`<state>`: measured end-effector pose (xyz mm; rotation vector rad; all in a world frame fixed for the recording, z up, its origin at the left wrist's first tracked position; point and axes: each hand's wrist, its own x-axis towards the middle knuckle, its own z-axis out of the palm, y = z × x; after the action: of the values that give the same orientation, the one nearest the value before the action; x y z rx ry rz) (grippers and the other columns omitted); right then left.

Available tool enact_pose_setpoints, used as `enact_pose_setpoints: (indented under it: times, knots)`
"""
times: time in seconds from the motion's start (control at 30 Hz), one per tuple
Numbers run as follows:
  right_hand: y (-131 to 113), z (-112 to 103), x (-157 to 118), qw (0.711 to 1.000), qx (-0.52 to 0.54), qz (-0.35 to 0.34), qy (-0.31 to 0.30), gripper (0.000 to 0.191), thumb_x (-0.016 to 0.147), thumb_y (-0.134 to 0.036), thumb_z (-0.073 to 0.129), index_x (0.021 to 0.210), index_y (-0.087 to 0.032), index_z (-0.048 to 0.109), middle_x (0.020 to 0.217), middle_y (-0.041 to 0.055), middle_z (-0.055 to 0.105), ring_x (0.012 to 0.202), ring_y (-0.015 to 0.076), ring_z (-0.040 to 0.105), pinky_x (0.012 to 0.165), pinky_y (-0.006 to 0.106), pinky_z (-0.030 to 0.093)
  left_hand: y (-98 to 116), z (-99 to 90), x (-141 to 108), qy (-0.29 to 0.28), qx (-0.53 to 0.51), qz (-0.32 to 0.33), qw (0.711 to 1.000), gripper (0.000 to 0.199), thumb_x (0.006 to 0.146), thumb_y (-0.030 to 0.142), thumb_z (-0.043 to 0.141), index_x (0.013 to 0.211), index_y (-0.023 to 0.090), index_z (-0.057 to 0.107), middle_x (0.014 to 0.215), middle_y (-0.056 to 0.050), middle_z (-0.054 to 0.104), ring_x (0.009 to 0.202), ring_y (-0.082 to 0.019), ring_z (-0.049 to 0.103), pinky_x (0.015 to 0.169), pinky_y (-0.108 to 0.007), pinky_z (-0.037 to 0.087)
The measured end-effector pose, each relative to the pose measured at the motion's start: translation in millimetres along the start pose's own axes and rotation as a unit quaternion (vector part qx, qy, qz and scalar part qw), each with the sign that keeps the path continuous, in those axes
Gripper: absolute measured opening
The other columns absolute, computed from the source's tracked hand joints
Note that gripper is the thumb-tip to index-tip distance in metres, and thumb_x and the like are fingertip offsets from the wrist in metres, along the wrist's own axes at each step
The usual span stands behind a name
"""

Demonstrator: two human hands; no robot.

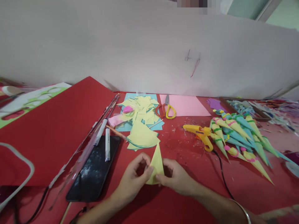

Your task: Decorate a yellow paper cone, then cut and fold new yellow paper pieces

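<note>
Between my two hands stands a yellow paper cone (157, 161), its point facing away from me. My left hand (137, 174) pinches its left side with the thumb on the front. On the other side my right hand (175, 176) grips the lower right edge, thumb across the paper. Just beyond the cone's tip lies a stack of fan-shaped yellow paper pieces (142, 137), with bluish edges showing beneath. A heap of yellow paper scraps (143, 107) sits behind that stack. To the right rests a yellow hot glue gun (198, 132) with a black cord.
Finished paper cones (243, 130) with coloured trim are piled at right. Scissors (167, 109) lie on pink paper (191, 105). A dark phone (93, 174) and two markers (107, 144) are at left, beside a large red sheet (70, 121). A white wall (116, 46) closes off the back.
</note>
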<state>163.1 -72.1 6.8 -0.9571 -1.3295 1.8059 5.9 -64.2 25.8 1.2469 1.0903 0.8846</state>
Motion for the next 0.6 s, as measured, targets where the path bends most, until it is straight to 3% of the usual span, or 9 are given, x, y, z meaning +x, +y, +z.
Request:
enact_pose_setpoints:
  times: [0.27, 0.6]
  knots:
    - [0.4, 0.4, 0.7, 0.999, -0.053, 0.002, -0.002, 0.013, 0.069, -0.024, 0.06, 0.076, -0.015, 0.055, 0.066, -0.0028, 0.051, 0.059, 0.0096, 0.044, 0.055, 0.021, 0.036, 0.3, 1.0, 1.1, -0.004, 0.092, 0.017, 0.996, 0.023, 0.073, 0.039, 0.053, 0.063, 0.019, 0.048, 0.057, 0.005, 0.044, 0.053, -0.01, 0.04, 0.05, -0.021, 0.033]
    - [-11.1, -7.7, 3.6, 0.988, -0.08, -0.069, 0.113, 0.012, 0.071, -0.028, 0.062, 0.075, -0.018, 0.057, 0.068, -0.0011, 0.055, 0.065, 0.0118, 0.052, 0.062, 0.023, 0.043, -5.6, 2.0, 0.5, -0.037, 0.109, 0.025, 0.993, 0.024, 0.076, 0.038, 0.051, 0.061, 0.02, 0.045, 0.053, 0.007, 0.037, 0.049, -0.009, 0.033, 0.045, -0.019, 0.027]
